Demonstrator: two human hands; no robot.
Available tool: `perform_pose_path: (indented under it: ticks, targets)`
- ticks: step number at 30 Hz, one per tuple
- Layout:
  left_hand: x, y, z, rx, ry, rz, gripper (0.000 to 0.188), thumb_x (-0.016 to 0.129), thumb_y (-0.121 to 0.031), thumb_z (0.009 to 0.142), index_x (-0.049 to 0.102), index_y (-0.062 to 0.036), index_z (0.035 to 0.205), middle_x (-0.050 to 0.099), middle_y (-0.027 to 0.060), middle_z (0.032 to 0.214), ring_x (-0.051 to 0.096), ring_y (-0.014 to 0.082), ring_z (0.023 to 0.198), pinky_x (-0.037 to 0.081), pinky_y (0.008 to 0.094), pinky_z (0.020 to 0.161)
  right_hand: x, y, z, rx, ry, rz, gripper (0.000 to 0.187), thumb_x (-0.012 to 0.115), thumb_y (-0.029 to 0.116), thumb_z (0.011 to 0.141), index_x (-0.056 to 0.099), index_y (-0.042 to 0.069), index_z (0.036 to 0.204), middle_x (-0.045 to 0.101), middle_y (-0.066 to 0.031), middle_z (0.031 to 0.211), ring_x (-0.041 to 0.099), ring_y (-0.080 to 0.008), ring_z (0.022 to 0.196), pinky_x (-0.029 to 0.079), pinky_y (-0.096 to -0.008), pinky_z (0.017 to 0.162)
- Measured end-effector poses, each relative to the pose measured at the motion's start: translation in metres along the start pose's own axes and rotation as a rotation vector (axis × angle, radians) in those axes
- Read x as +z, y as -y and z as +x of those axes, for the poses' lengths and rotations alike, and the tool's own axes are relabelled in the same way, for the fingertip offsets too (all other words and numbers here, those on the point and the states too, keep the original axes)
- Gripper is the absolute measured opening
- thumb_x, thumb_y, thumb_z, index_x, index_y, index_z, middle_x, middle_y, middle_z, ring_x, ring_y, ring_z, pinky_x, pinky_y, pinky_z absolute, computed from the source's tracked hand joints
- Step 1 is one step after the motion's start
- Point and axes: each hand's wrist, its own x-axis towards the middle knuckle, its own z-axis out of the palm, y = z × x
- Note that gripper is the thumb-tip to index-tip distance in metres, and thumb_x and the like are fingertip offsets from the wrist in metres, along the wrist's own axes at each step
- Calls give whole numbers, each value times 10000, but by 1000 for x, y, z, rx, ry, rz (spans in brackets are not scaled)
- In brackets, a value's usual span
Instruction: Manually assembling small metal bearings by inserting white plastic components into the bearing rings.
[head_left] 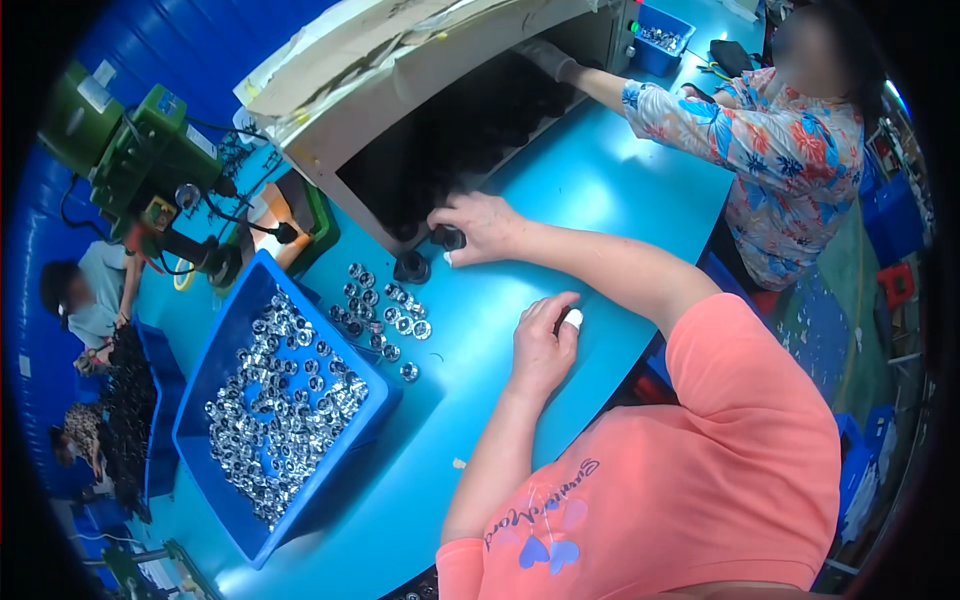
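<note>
within the right hand (pixel 487 228), a small black piece (pixel 450 238) looks rounded.

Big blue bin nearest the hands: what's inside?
Many small shiny round parts, with patches of the blue bin showing between them. Whatever lies beneath the top pieces is covered.

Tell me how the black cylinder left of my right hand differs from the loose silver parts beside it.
The black cylinder is dark; the loose silver parts shine. The cylinder looks bigger than any single silver part. The cylinder is one piece; the silver parts are many, scattered. Both rest on the blue table.
</note>
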Motion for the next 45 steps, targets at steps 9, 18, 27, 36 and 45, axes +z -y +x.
perform_pose_path:
  ticks: [9, 18, 27, 36, 45]
  targets:
    - [0, 0, 1, 1, -13, -6, 325, 606, 30, 826, 692, -57, 1127, 693, 133, 959, 663, 259, 818, 544, 353, 764, -39, -17, -20, 66, -83, 141, 515, 792, 345, 701, 607, 189, 1155, 598, -138, 1002, 622, -366, 952, 530, -457, 815]
    - [-1, -3, 3, -40, -24, -40, 297, 604, 19, 829, 695, -52, 1102, 699, 130, 950, 674, 277, 849, 542, 368, 771, -112, -136, 71, 320, -582, -114, 814, 821, 473, 757, 515, 96, 1410, 531, -268, 1378, 511, -430, 1287, 455, -469, 1070]
    - [0, 3, 0, 18, -33, 15, 282, 622, -7, 814, 695, -52, 1082, 703, 152, 988, 669, 327, 900, 537, 397, 816, -51, -98, 27, -5, -518, -237, 545, 771, 215, 765, 619, 105, 1277, 611, -152, 1230, 569, -343, 1155, 482, -451, 979]
    - [0, -2, 1, -46, -35, -65, 212, 594, 0, 830, 669, -29, 1026, 695, 168, 991, 658, 367, 957, 498, 463, 913, 8, 60, 15, -79, 152, 96, 507, 765, 262, 798, 599, 181, 1269, 617, -124, 1092, 603, -335, 1083, 526, -456, 878]
    - [0, -2, -1, -69, -18, -69, 205, 597, 10, 826, 671, -18, 1015, 701, 173, 993, 662, 377, 960, 510, 454, 906, 17, 27, 4, 52, 118, 505, 432, 800, 335, 763, 659, 101, 1098, 657, -126, 868, 666, -299, 860, 538, -402, 763]
